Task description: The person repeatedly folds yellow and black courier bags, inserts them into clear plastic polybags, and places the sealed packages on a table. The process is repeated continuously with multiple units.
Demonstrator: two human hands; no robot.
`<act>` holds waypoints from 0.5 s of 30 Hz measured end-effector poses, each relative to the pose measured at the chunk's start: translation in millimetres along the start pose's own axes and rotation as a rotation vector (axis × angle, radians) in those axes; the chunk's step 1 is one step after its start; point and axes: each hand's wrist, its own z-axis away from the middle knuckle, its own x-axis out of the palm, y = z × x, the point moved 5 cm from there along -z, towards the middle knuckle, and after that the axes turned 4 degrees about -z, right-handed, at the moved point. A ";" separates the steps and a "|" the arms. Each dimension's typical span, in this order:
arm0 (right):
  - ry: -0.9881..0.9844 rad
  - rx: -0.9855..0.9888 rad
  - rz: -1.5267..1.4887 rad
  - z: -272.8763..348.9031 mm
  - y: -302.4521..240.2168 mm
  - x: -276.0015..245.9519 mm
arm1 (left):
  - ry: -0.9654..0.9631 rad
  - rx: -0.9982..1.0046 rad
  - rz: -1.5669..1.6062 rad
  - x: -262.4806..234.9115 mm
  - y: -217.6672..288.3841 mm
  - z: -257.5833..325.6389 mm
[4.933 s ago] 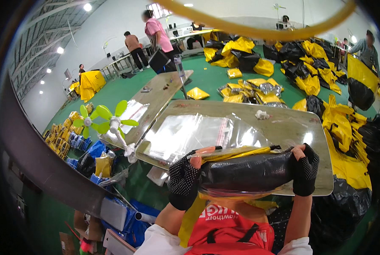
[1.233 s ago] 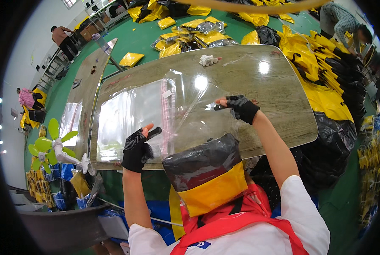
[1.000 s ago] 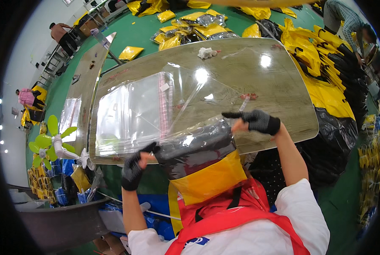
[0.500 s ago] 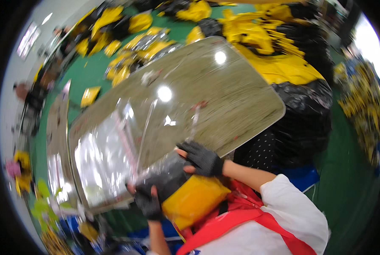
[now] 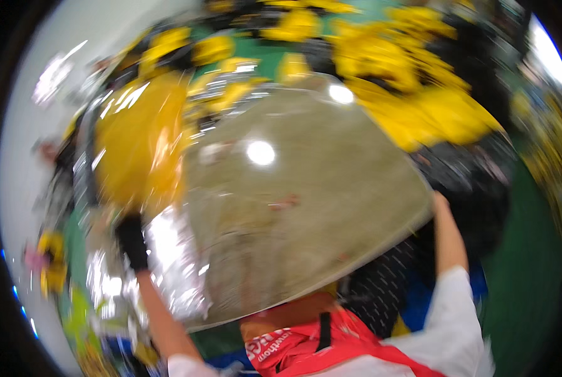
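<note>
The picture is heavily motion-blurred. My left hand point(image 5: 132, 242), in a black glove, is stretched out to the left over the shiny grey table point(image 5: 331, 213) and grips the lower end of a yellow packed item point(image 5: 136, 144) in glossy film, held up above the table's left side. My right arm reaches out to the right. My right hand point(image 5: 440, 202) is at the table's right edge, beside a black heap point(image 5: 476, 182), and its fingers are hidden or too smeared to read. A crinkled clear plastic bag point(image 5: 171, 264) lies on the table's near left part.
Heaps of yellow and black packed goods point(image 5: 419, 81) cover the green floor point(image 5: 520, 264) behind and to the right of the table. A second table and more yellow items stand blurred at the far left. My red apron point(image 5: 306, 339) is at the bottom.
My left hand has swung the packed item from in front of my chest up and out to the left. My right hand has let go of it and moved to the table's right edge.
</note>
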 end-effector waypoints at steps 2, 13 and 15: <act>0.150 0.080 -0.100 -20.6 28.9 2.9 | -0.003 0.100 -0.156 61.3 37.2 -21.0; 0.521 -0.033 -0.348 -73.5 -22.2 -167.3 | 0.015 0.246 0.131 141.7 183.4 55.9; 0.627 -0.182 -0.411 -15.5 -72.4 -237.0 | -0.030 0.263 0.421 150.0 199.6 35.5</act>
